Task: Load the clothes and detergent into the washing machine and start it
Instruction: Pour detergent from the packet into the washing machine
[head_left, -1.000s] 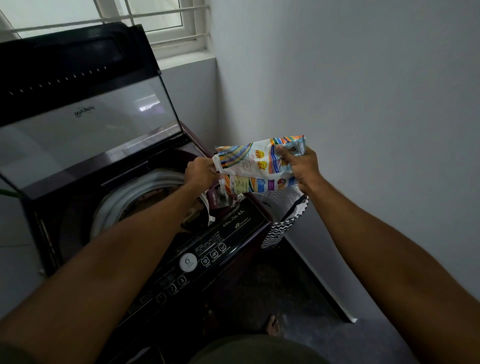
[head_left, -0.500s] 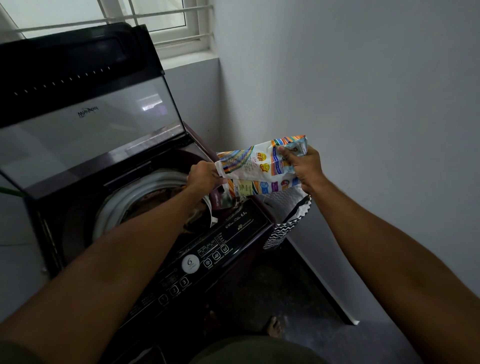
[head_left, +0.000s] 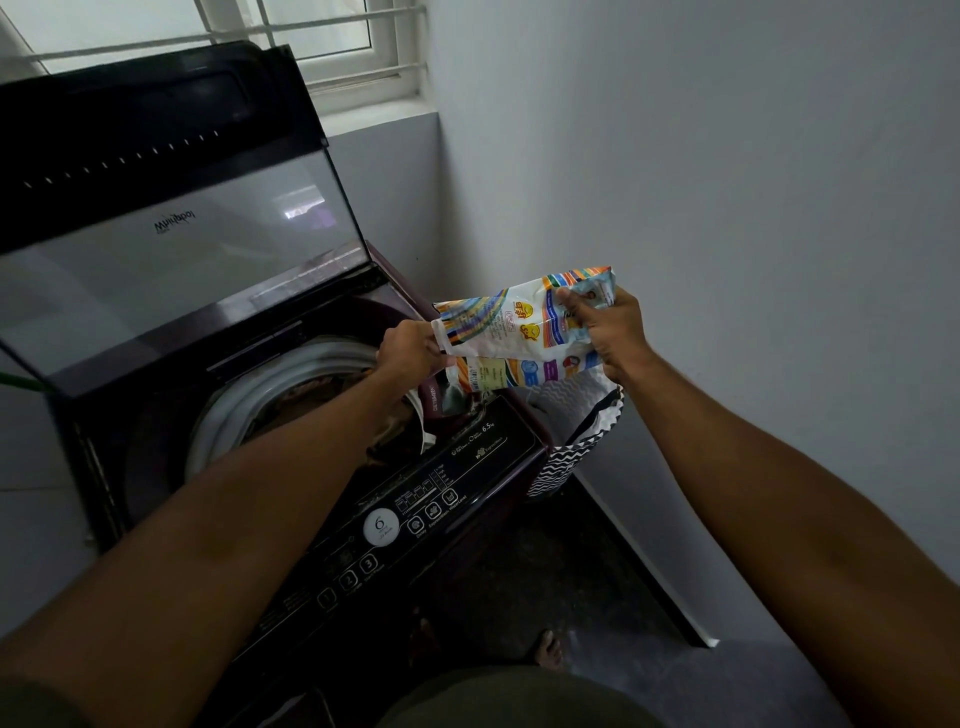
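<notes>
A colourful detergent packet (head_left: 519, 332) hangs tilted over the right rear corner of the dark top-load washing machine (head_left: 467, 467). My left hand (head_left: 410, 351) pinches the packet's lower left end, above the small detergent compartment (head_left: 449, 400). My right hand (head_left: 610, 330) grips its upper right end. The machine's lid (head_left: 171, 223) stands raised. Dark clothes (head_left: 311, 395) lie in the drum inside the pale ring (head_left: 244, 410). The control panel with a round dial (head_left: 381, 526) faces me.
A black-and-white zigzag bag (head_left: 571, 447) stands on the floor between the machine and the right wall (head_left: 727, 208). A window (head_left: 311, 31) is behind the machine. My bare foot (head_left: 550, 649) shows on the dark floor.
The packet's left end has dipped a little lower toward the machine's corner, with both hands still holding it. The view has shifted slightly.
</notes>
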